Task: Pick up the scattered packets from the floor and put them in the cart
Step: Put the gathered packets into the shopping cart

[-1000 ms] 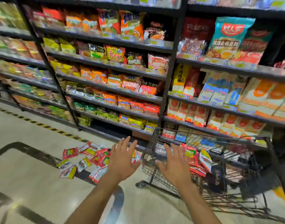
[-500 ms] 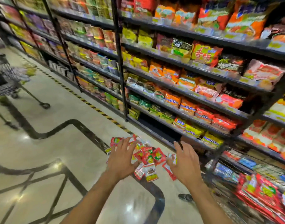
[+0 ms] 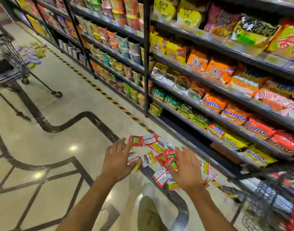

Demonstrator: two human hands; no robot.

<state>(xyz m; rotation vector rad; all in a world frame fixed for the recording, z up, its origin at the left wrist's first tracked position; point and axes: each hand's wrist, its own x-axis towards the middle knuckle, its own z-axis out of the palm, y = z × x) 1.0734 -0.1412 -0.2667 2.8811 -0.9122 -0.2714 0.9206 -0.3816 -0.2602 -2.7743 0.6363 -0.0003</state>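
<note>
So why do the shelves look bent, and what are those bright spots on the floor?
Head view: the wide-angle lens bows the shelves; the spots are light glare on the polished floor; the cart at lower right is smeared by blur, while the packets look fairly sharp.

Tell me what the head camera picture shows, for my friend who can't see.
The left hand and right hand, both open, hover over a pile of small red and yellow packets on the shiny floor. Snack shelves run along the right, and a wire cart shows at the bottom right.
</note>
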